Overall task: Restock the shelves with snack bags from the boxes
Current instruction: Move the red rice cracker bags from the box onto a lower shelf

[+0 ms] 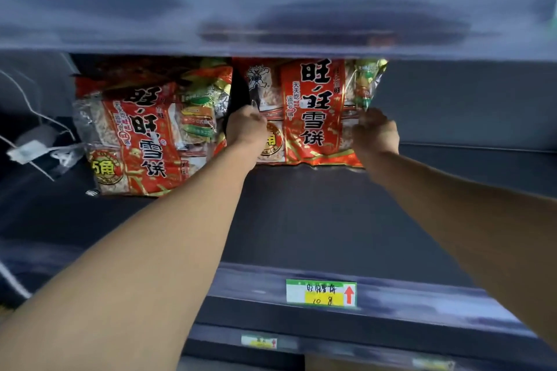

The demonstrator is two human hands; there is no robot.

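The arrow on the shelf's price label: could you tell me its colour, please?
Red; the arrow shows best in the head view.

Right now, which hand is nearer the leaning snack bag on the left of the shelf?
Left. The left hand grips the left edge of the upright bag, just right of the leaning bag; the right hand grips its right edge, farther away.

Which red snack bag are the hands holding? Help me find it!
Inside the dark grey metal shelf with the green-and-yellow price label on its edge, two red plastic snack bags stand at the back. It is the right-hand bag, above the label: upright, gripped by the left hand and right hand, while the left-hand bag leans untouched.
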